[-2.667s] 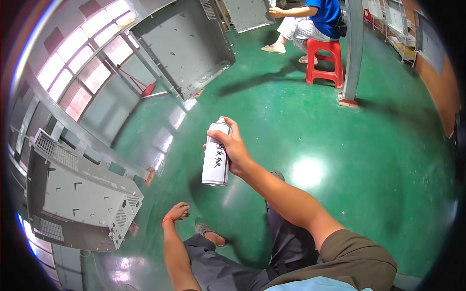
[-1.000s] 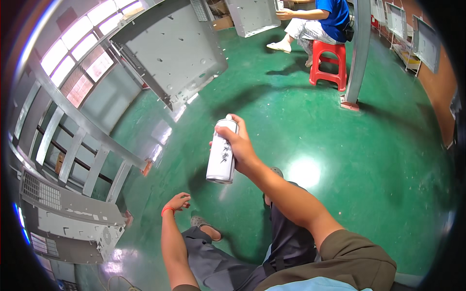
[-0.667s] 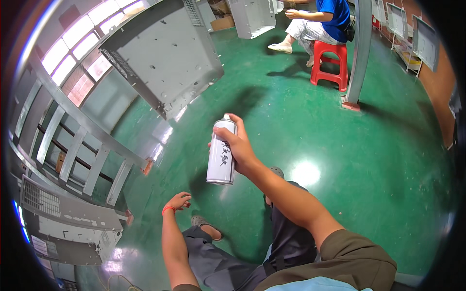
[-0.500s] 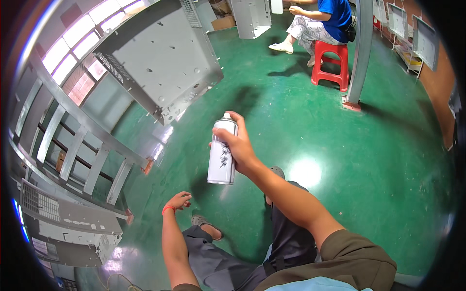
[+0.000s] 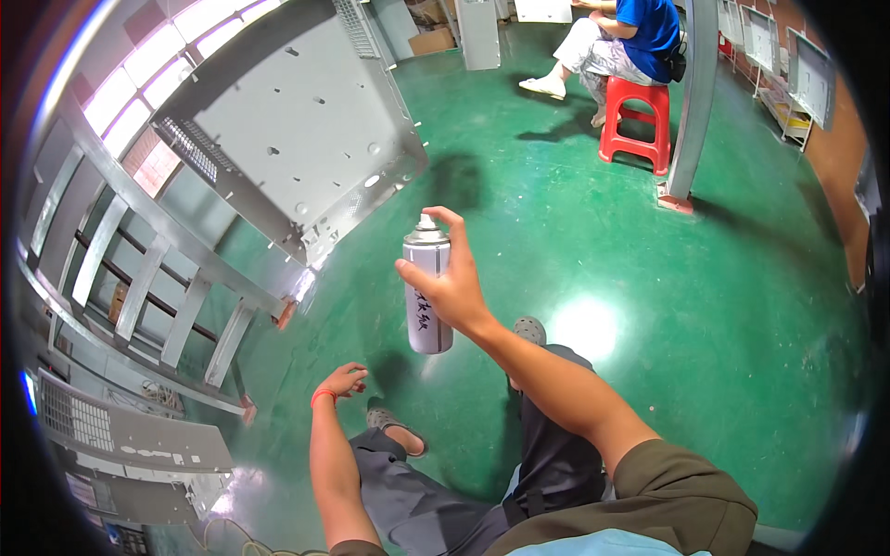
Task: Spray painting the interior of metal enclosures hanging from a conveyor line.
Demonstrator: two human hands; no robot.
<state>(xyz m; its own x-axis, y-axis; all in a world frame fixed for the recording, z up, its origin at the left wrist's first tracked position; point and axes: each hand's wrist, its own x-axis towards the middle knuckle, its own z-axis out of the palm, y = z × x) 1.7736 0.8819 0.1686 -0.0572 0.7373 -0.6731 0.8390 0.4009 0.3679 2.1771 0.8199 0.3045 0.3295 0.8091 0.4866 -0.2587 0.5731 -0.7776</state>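
My right hand (image 5: 451, 289) is wrapped round a white spray can (image 5: 429, 324) with dark handwritten marks. Its index finger rests on the nozzle at the top, and the can stands nearly upright in front of me. Ahead and to the left hangs a large grey sheet-metal panel (image 5: 287, 120) with holes, a perforated strip and bent edges; the can is apart from it. Lower down, my left hand (image 5: 343, 381), with a red band at the wrist, hangs above the floor. Its fingers are loosely bent and apart, with nothing in them.
A metal frame with slats (image 5: 139, 278) runs along the left, above other grey panels (image 5: 139, 435). A person in blue (image 5: 644, 37) sits on a red stool (image 5: 638, 120) beside a metal post (image 5: 693, 102). Green floor (image 5: 723, 343) lies all round my feet.
The large hanging panel has turned and shifted slightly left. My right hand has tilted the can more upright, and its index finger is raised more over the nozzle. My left hand has hardly moved.
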